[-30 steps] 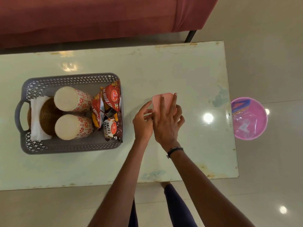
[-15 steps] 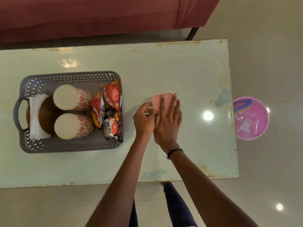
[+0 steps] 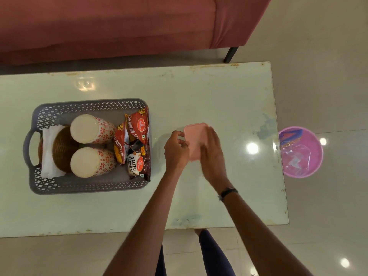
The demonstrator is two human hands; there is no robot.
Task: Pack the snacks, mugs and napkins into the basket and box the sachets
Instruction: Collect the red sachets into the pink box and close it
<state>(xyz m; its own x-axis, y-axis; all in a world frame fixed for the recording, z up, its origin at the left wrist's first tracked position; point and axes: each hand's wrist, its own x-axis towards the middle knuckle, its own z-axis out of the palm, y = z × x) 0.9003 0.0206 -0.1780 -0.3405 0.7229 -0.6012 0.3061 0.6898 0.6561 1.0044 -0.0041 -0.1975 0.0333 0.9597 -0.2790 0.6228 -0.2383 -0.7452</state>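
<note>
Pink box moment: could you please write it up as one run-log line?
stage: closing pink box | left hand: holds box edge | right hand: flat on lid | basket: packed

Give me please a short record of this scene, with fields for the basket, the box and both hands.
basket: grey, on table, holds two mugs, snack packets, napkins
box: pink, lid on, right of basket
left hand: grip on box's left edge
right hand: flat on the lid
sachets: not visible

In the basket at the frame's left I read "Bhujia Sev" on the red packet (image 3: 139, 126) and "Salted Peanuts" on the dark packet (image 3: 138, 163) below it.
</note>
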